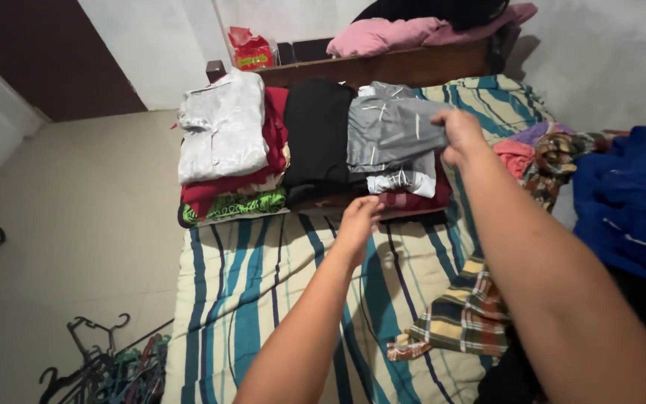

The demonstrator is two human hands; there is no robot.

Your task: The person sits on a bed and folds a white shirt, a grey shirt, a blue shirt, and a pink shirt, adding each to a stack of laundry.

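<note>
1. My right hand (461, 137) is closed on the right edge of the grey folded garment (390, 133), fingers curled over the cloth and thumb beneath; the garment extends leftward from that grip and lies flat on top of its pile.
2. My left hand (359, 218) sits below and to the left of the right-hand grip, fingers together and pressed at the front edge of the same pile; whether it pinches any cloth I cannot tell; the grey garment lies just above and beyond its fingertips.
3. Under the grey garment, directly beneath the grip, I see a white striped piece (401, 182) and a dark red layer (416, 200).
4. Left of the grip stands a black folded stack (315, 135); further left, a pale satin shirt (222, 127) tops a red and green pile.
5. Right of the grip lies a heap of unfolded clothes (555, 153), and beyond it blue fabric (629, 194).
6. Nearer to me than both hands, a plaid cloth (465, 314) rests on the striped bedsheet (263, 299).
</note>
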